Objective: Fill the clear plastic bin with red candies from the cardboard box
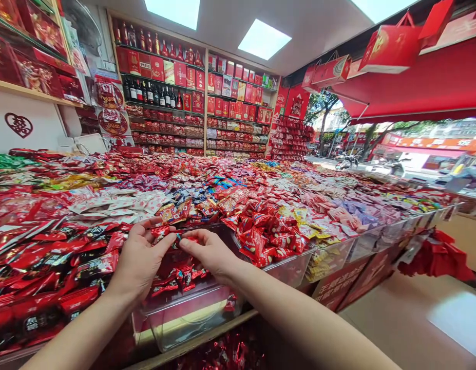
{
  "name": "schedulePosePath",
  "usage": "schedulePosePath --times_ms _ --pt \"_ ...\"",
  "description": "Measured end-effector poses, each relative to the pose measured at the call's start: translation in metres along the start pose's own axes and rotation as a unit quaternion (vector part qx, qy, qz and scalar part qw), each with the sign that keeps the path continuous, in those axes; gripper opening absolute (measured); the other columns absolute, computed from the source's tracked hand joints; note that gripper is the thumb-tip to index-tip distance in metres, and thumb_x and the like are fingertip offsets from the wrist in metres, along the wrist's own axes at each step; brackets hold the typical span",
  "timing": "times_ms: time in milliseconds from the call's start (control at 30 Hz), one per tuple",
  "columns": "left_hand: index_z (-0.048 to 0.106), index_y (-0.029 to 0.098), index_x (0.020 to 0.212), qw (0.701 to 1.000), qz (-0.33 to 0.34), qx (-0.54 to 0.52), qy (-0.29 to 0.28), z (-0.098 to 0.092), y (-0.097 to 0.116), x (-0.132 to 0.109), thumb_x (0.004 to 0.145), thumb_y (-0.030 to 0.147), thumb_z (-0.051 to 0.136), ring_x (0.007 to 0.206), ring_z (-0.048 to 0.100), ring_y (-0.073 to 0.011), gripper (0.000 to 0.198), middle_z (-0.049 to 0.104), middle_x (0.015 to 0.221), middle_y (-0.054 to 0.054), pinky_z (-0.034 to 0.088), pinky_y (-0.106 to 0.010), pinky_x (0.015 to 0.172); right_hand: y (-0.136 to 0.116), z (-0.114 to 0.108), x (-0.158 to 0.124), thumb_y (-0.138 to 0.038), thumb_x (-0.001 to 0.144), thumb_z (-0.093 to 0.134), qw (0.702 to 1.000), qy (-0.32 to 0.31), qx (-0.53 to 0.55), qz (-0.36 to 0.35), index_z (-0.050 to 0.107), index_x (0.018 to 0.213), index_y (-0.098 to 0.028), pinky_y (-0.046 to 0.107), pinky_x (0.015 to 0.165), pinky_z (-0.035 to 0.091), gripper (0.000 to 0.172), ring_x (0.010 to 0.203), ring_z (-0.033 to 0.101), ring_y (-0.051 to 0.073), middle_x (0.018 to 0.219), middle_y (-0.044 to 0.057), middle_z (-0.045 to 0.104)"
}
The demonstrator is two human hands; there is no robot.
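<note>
My left hand (141, 257) is closed around a small red wrapped candy (160, 234), thumb and fingertips on its wrapper. Close beside it, my right hand (209, 252) pinches the same candy's other side between thumb and forefinger. Both hands hover above a clear plastic bin (191, 313), with a few red wrapped candies (187, 277) low inside it. Left of the hands lie dark red and black packets (45, 272). On the right, a neighbouring bin is heaped with shiny red candies (261, 234).
Sweets in many colours (222, 180) cover the wide counter. Clear bin fronts (338, 252) line its right edge. Shelves (205, 103) with bottles and red boxes stand at the back. Red gift bags (392, 46) hang at upper right. A dark lower compartment (230, 354) holds red foil items.
</note>
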State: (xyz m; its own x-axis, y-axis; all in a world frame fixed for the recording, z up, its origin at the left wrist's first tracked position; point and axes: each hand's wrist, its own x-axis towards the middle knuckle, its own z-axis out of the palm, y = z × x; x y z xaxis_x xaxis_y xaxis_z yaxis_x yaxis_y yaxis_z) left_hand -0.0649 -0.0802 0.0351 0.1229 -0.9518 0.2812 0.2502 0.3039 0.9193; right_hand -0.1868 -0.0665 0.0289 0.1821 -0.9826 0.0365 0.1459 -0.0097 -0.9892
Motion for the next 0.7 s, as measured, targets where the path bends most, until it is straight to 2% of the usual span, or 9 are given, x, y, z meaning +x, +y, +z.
schedulePosePath --times_ms 100,233,300,367,433,467,600,700 --pt "0.053 0.023 0.094 0.999 0.000 0.014 -0.038 0.000 -0.002 -0.002 0.056 0.014 0.072 0.067 0.063 -0.0113 0.043 0.066 0.075 0.003 0.050 -0.019 0.059 -0.002 -0.001 -0.001 -0.021 0.071 0.061 1.000 0.016 0.016 0.004 0.052 0.090 -0.016 0.014 0.038 0.031 0.022 0.038 0.040 0.001 0.057 -0.008 0.048" --pt "0.054 0.020 0.095 0.995 -0.016 0.045 -0.085 -0.001 -0.004 -0.003 0.062 0.020 0.068 0.067 0.064 -0.0159 0.036 0.067 0.075 0.000 0.051 -0.027 0.060 0.001 -0.004 -0.001 -0.019 0.070 0.062 0.999 0.021 0.020 0.016 0.049 0.086 -0.016 0.014 0.037 0.030 0.020 0.038 0.041 0.002 0.057 -0.008 0.049" --pt "0.056 0.020 0.091 0.995 0.007 0.074 -0.072 -0.003 -0.001 0.000 0.063 0.019 0.066 0.068 0.063 -0.0165 0.029 0.067 0.075 -0.001 0.050 -0.028 0.061 0.002 -0.005 0.000 -0.020 0.072 0.060 0.999 0.020 -0.022 0.038 0.048 0.085 -0.017 0.014 0.036 0.028 0.018 0.038 0.041 0.002 0.057 -0.008 0.049" --pt "0.056 0.021 0.090 0.992 0.064 0.106 -0.032 -0.005 0.007 0.001 0.066 0.017 0.065 0.077 0.061 -0.0148 0.026 0.066 0.081 0.000 0.047 -0.025 0.069 0.001 -0.006 0.004 -0.019 0.073 0.058 0.993 0.025 -0.089 0.076 0.047 0.085 -0.019 0.014 0.036 0.027 0.016 0.038 0.041 0.002 0.057 -0.008 0.048" --pt "0.053 0.025 0.095 0.984 0.125 0.129 -0.002 -0.006 0.017 0.000 0.070 0.017 0.063 0.082 0.060 -0.0128 0.028 0.065 0.091 0.002 0.045 -0.023 0.074 -0.001 -0.006 0.012 -0.016 0.071 0.060 0.980 0.024 -0.155 0.124 0.046 0.079 -0.018 0.015 0.035 0.026 0.015 0.036 0.039 0.004 0.051 -0.008 0.046" --pt "0.051 0.026 0.098 0.980 0.143 0.136 -0.001 -0.006 0.021 -0.002 0.072 0.020 0.063 0.079 0.061 -0.0127 0.029 0.064 0.094 0.002 0.046 -0.024 0.072 -0.002 -0.005 0.017 -0.013 0.069 0.060 0.972 0.018 -0.181 0.148 0.046 0.072 -0.017 0.016 0.034 0.024 0.015 0.035 0.037 0.005 0.047 -0.008 0.044" --pt "0.052 0.025 0.096 0.973 0.163 0.160 -0.028 -0.009 0.026 -0.015 0.072 0.025 0.064 0.070 0.064 -0.0161 0.027 0.065 0.098 0.000 0.051 -0.025 0.054 0.003 0.006 0.038 -0.001 0.064 0.055 0.934 -0.025 -0.284 0.214 0.040 0.044 -0.016 0.019 0.035 0.021 0.029 0.031 0.031 0.006 0.032 -0.006 0.035" --pt "0.055 0.024 0.094 0.970 0.174 0.167 -0.015 -0.014 0.021 -0.021 0.073 0.026 0.063 0.075 0.065 -0.0176 0.023 0.065 0.093 0.000 0.053 -0.026 0.060 0.012 0.016 0.048 0.003 0.056 0.057 0.914 -0.053 -0.337 0.220 0.041 0.037 -0.016 0.020 0.037 0.023 0.031 0.035 0.033 0.007 0.031 -0.006 0.033"
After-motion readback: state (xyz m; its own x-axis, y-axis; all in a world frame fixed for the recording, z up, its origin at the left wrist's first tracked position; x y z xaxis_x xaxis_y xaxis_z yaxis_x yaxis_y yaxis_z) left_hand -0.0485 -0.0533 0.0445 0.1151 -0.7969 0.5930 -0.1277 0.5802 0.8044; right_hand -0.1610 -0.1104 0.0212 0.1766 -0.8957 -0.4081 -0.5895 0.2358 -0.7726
